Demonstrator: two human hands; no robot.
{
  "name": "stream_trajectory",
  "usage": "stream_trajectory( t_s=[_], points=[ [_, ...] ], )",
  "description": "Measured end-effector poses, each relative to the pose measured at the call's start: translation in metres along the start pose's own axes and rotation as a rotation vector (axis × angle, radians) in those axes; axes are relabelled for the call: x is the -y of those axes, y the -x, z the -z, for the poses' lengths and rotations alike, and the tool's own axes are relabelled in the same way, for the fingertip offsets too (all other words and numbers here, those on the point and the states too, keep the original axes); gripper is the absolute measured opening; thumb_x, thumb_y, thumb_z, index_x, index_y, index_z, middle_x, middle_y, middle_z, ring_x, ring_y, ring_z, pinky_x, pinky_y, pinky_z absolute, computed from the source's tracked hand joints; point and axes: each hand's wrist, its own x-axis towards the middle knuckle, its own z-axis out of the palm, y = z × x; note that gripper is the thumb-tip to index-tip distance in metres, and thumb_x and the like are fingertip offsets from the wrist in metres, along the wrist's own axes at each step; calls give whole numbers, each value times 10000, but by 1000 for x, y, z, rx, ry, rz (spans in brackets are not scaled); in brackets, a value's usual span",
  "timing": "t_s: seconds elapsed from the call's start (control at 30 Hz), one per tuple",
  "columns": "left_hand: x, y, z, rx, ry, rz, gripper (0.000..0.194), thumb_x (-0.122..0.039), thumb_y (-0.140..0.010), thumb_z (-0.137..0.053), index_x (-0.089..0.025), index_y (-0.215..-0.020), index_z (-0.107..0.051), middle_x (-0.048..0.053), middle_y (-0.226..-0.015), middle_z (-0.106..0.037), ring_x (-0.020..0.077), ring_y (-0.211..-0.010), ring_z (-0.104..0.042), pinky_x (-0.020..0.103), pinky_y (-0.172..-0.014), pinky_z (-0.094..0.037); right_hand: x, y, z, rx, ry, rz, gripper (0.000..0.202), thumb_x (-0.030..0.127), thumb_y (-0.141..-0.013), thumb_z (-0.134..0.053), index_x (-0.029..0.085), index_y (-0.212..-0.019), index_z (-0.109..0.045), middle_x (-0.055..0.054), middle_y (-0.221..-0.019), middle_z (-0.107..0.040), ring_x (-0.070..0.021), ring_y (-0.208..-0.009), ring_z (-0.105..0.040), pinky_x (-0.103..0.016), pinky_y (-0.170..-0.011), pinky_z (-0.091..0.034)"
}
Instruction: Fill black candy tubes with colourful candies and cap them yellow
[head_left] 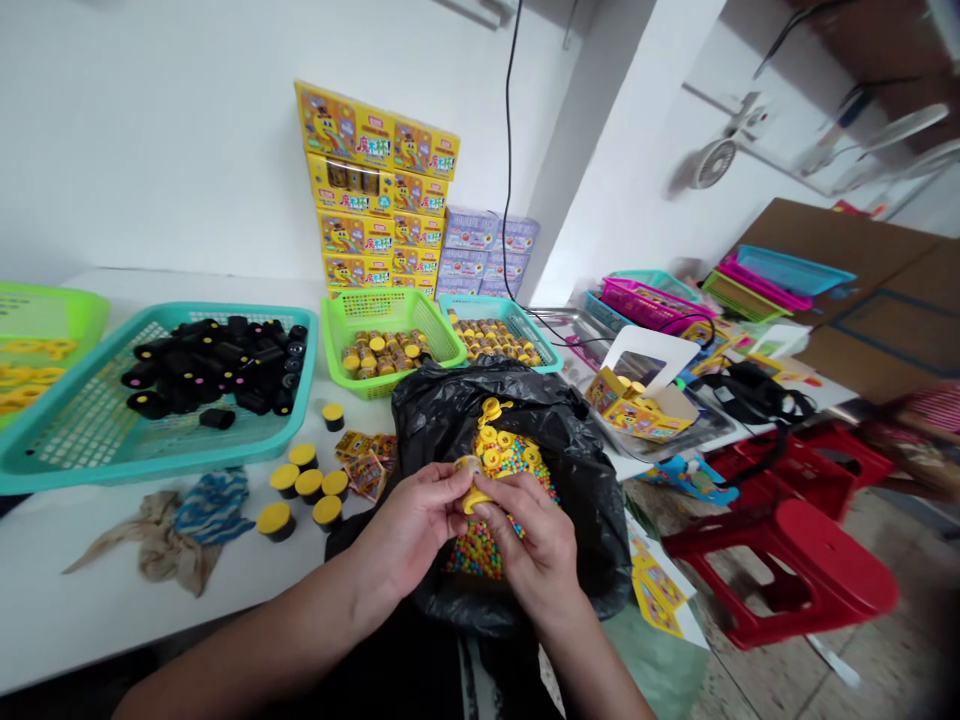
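Note:
Both hands meet above a container lined with a black plastic bag (592,480). My left hand (416,515) pinches a small clear-and-yellow piece between thumb and fingers. My right hand (536,535) has its fingers closed on a yellow piece (475,498) at the same spot, touching the left fingertips. Whether these are one object or two is hard to tell. Below them in the bag lie many small coloured beads (474,552) and several yellow ring-like parts (495,448).
Yellow-lidded black cups (309,485), stickers (367,462) and a cloth (169,535) lie left. Behind are a teal basket (97,450) of black pieces, a green basket (352,305) of small jars, and stacked yellow boxes (352,180). Red stools (825,550) stand right.

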Motion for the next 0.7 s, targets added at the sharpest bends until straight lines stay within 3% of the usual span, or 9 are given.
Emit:
stream_trajectory(
  t_s=[0.2,0.37,0.53,0.7],
  points=[
    [2,1,-4,101,52,43,230,-270,-647,-852,-145,-763,-697,-1,-757,-622,87,-689,-553,206,-643,-421,-1,0,2,-64,-71,-5,264,98,-854,-633,265,-1039,-721,-11,-784,-676,-147,-706,-644,-277,-642,-537],
    [3,2,-8,66,29,23,283,-271,-632,-861,-149,-738,-629,-27,-720,-590,78,-654,-543,209,-621,-428,0,2,5,-94,-44,14,218,71,-842,-635,232,-969,-710,-21,-811,-662,-152,-748,-639,-280,-656,-533],
    [5,2,-8,61,-33,-37,323,-330,-662,-839,-155,-746,-580,-33,-692,-561,82,-604,-516,209,-538,-394,1,2,3,-41,-11,31,334,94,-832,-663,221,-1141,-651,-60,-963,-659,-181,-875,-637,-316,-748,-534],
    [2,3,-6,74,-53,-55,331,-400,-742,-769,-153,-706,-551,-5,-705,-575,99,-639,-530,224,-563,-412,-3,1,2,-71,-7,9,272,82,-847,-646,224,-1077,-680,-42,-897,-666,-154,-812,-645,-278,-714,-530]
  ],
)
